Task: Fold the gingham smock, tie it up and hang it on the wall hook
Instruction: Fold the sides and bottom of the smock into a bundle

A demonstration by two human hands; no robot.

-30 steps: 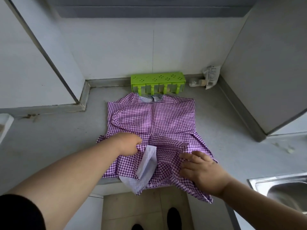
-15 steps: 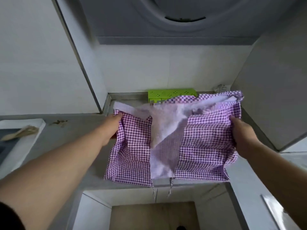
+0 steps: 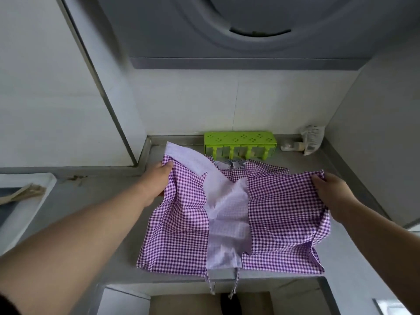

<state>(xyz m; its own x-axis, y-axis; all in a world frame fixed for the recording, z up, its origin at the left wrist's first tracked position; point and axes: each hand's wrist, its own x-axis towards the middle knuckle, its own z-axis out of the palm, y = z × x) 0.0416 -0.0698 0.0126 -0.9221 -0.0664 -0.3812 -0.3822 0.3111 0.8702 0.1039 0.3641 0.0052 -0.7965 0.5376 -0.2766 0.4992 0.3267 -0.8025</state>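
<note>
Two thin ties [image 3: 234, 283] are dangling off the front edge of the grey counter [image 3: 109, 223] at the lower middle of the frame. Above them the gingham smock [image 3: 281, 223] is lying across the counter, its lower half turned up so the pale lining is showing at centre. The left hand [image 3: 159, 180] is gripping its upper left corner; the right hand [image 3: 329, 192] is pinching its upper right corner. Farther back a green holder [image 3: 238, 139] is sitting against the wall, beside a crumpled packet [image 3: 311, 139] whose print is too small to read.
</note>
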